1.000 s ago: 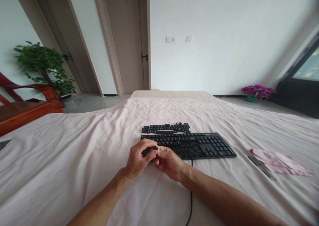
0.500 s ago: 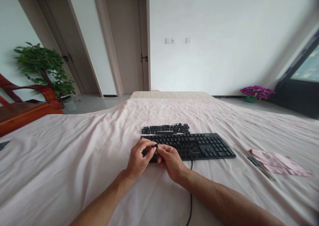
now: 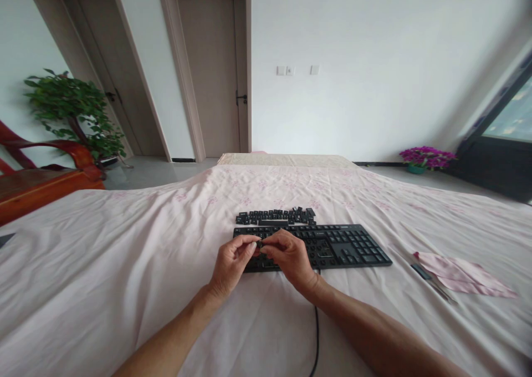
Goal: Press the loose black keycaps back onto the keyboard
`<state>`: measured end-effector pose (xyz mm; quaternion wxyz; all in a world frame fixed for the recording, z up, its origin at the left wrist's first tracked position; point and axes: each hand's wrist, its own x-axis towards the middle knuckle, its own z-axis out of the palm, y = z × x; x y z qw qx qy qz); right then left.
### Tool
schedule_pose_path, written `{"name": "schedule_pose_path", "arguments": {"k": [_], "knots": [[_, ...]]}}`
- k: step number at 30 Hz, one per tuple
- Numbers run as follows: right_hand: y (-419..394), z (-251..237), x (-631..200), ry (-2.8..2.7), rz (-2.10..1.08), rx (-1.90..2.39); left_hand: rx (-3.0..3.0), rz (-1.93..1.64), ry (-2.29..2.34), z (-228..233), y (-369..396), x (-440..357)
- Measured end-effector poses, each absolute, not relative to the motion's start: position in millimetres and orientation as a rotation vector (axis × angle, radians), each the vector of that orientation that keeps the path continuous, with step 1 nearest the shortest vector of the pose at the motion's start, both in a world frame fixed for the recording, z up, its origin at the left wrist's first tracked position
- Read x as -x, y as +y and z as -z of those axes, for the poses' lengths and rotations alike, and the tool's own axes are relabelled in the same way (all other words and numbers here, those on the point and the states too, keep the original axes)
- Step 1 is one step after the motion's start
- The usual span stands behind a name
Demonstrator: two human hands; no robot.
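**Keycap pinch over the left end of the board**

While both hands meet over the near-left corner of the black keyboard (image 3: pixel 316 245), the left hand (image 3: pixel 230 266) and right hand (image 3: pixel 291 258) have their fingertips closed together on something small and dark, probably a keycap (image 3: pixel 259 245), though it's too tiny to be sure. Just beyond the pinch sits a row of loose keycaps (image 3: pixel 275 217). Well off to the right of it lies a folded pink cloth (image 3: pixel 461 274). My take: keep the cap square, press straight down, don't rock it sideways.
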<state>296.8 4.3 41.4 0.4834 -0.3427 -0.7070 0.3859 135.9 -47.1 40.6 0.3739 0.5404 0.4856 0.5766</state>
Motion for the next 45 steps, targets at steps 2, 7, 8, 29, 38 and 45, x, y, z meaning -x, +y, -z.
{"name": "schedule_pose_path", "arguments": {"k": [2, 7, 8, 29, 38, 45], "knots": [[7.0, -41.6, -299.2, -1.789, -0.778, 0.800, -1.274, -1.483, 1.195, -41.9, -46.3, -137.3], [5.2, -42.8, -300.4, -1.874, -0.621, 0.737, -1.045, -1.475, 1.088, -41.7, -43.3, -139.6], [4.1, -43.4, -300.5, -1.885, -0.607, 0.724, -0.999, -1.464, 1.046, -41.6, -43.1, -139.6], [16.7, -87.3, -330.1, -2.171, -0.496, 0.796, -1.033, -1.319, 1.074, -45.8, -38.4, -124.5], [74.5, -69.7, -426.6, -2.098, -0.289, 1.301, -1.674, -1.440, 1.868, -6.9, -18.7, -88.1], [68.8, -43.3, -432.1, -2.184, -0.218, 1.332, -1.801, -1.135, 1.983, 4.6, -14.6, -82.6]]}}
